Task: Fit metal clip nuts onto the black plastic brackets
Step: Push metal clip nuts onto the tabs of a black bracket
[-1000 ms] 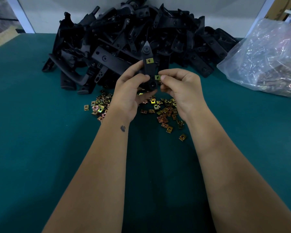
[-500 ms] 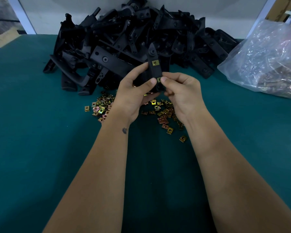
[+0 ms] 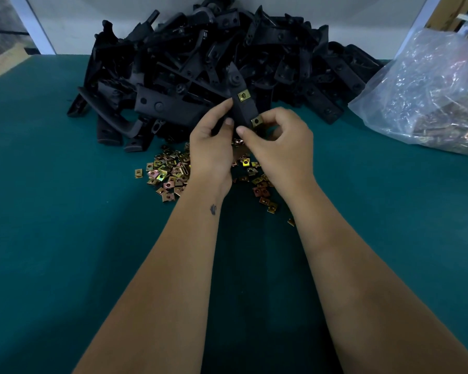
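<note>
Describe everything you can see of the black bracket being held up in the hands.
The held bracket is a narrow black strip, matte like plastic, with a pointed top and a round boss near the tip. It stands nearly upright above the loose clip nuts, before the bracket pile. One brass-coloured clip nut sits mid-strip; a second lower. The left hand grips it; the right hand pinches the lower nut.

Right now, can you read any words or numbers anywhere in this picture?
No readable text anywhere.
Small dark tattoo mark on the left wrist: a shape, not letters.
Brown cardboard box at the far left edge: faint marks, too blurred to read.
Brass-coloured metal clip nuts and black plastic brackets: no markings visible.
</note>
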Demonstrator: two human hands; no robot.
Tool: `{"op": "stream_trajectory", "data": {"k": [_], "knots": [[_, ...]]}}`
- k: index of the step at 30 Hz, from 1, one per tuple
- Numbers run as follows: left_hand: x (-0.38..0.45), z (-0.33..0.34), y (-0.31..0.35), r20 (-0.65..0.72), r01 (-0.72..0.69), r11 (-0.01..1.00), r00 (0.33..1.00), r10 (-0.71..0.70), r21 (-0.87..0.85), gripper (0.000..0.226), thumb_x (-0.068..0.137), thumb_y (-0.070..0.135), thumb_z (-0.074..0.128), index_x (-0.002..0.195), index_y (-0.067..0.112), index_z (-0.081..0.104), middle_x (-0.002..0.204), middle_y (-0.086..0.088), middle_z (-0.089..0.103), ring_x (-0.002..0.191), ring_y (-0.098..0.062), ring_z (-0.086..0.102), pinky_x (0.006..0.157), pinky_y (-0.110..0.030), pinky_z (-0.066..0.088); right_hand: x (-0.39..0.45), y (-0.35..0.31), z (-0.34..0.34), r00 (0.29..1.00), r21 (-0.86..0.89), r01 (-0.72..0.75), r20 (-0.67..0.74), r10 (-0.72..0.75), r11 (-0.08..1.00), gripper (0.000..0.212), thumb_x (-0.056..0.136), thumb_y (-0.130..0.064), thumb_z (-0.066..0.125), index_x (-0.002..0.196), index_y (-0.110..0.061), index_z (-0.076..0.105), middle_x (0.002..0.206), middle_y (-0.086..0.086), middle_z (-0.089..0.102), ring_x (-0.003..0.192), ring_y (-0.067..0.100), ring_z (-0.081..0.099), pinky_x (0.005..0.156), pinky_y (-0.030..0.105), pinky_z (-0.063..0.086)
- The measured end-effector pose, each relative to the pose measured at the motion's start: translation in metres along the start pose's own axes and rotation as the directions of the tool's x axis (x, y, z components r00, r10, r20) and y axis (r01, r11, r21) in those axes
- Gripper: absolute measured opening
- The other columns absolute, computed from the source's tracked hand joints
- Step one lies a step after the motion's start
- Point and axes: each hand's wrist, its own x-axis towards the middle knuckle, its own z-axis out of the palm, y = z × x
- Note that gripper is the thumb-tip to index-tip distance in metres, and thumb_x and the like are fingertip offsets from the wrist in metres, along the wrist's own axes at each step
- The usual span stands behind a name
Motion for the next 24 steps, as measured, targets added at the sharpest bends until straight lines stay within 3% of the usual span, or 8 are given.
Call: {"op": "stream_trajectory", "data": {"k": [2,5,8,12,16,19,21,24], "knots": [[-0.001,0.002,0.000,-0.025,-0.005,1.000,1.000,0.005,0.006,0.037,0.102,0.003,0.049,0.095,0.032,0.071,0.113,-0.002,0.072,0.100,-0.017,0.068,0.090,-0.041,0.059,-0.002,0.000,-0.001,0.997,-0.088,0.072,-0.010,-0.073,0.994,0.021,0.082,-0.034,0.075,0.088,-0.016,0.068,0.088,-0.006,0.062,0.079,0.006,0.055,0.069,0.022,0.045],[-0.003,0.003,0.001,-0.032,0.002,1.000,0.999,-0.001,0.020,0.039,0.102,0.001,0.049,0.093,0.033,0.070,0.111,-0.001,0.072,0.103,-0.018,0.068,0.092,-0.043,0.058,-0.003,-0.001,-0.002,0.994,-0.169,0.108,0.002,-0.110,0.980,0.024,0.087,-0.038,0.068,0.087,-0.014,0.068,0.086,-0.008,0.060,0.078,0.011,0.055,0.069,0.034,0.047],[-0.003,0.003,0.002,-0.030,0.022,1.000,0.999,-0.022,0.013,0.040,0.101,0.000,0.050,0.092,0.032,0.071,0.101,0.003,0.072,0.093,-0.012,0.069,0.089,-0.041,0.059,-0.002,-0.002,-0.003,0.994,-0.189,0.106,0.009,-0.107,0.976,0.024,0.088,-0.039,0.066,0.086,-0.015,0.067,0.085,-0.010,0.058,0.077,0.012,0.055,0.069,0.037,0.048],[-0.004,0.004,0.004,-0.026,0.024,0.998,0.999,-0.023,0.050,0.037,0.100,0.001,0.052,0.096,0.032,0.073,0.115,-0.001,0.071,0.112,-0.020,0.066,0.098,-0.046,0.054,-0.001,-0.001,-0.003,0.997,-0.169,0.082,-0.001,-0.083,0.982,0.022,0.090,-0.037,0.065,0.090,-0.014,0.066,0.088,-0.008,0.060,0.080,0.009,0.055,0.072,0.035,0.049],[-0.004,0.002,0.004,-0.070,-0.046,0.998,0.996,0.050,0.051,0.034,0.098,-0.001,0.052,0.107,0.025,0.073,0.120,-0.002,0.069,0.110,-0.016,0.066,0.097,-0.041,0.055,0.001,0.000,-0.006,0.997,-0.075,-0.015,-0.079,0.009,0.997,0.023,0.089,-0.038,0.066,0.095,-0.016,0.066,0.093,-0.006,0.062,0.085,0.010,0.057,0.076,0.035,0.050],[-0.001,0.000,0.004,-0.111,-0.062,0.998,0.992,0.063,0.010,0.029,0.099,0.000,0.054,0.107,0.023,0.071,0.121,-0.006,0.068,0.104,-0.018,0.068,0.082,-0.031,0.060,0.004,-0.001,-0.011,0.990,0.090,-0.083,-0.102,0.092,0.992,0.024,0.086,-0.040,0.069,0.094,-0.018,0.068,0.092,-0.007,0.066,0.088,0.007,0.061,0.075,0.026,0.050],[-0.002,0.000,0.004,-0.121,-0.058,0.998,0.991,0.055,-0.022,0.028,0.098,0.001,0.056,0.108,0.023,0.069,0.124,-0.010,0.066,0.106,-0.019,0.068,0.075,-0.025,0.060,0.005,-0.003,-0.014,0.988,0.254,-0.136,-0.040,0.151,0.958,0.021,0.083,-0.036,0.074,0.096,-0.020,0.069,0.091,-0.010,0.068,0.083,0.002,0.063,0.071,0.018,0.048],[-0.005,0.002,0.002,-0.133,-0.081,0.996,0.988,0.074,-0.048,0.027,0.097,0.001,0.060,0.109,0.025,0.068,0.124,-0.012,0.066,0.106,-0.021,0.068,0.076,-0.026,0.060,0.006,-0.005,-0.013,0.969,0.336,-0.248,0.111,0.223,0.909,0.014,0.084,-0.027,0.076,0.095,-0.021,0.069,0.088,-0.009,0.070,0.074,0.001,0.063,0.068,0.020,0.050]]}}
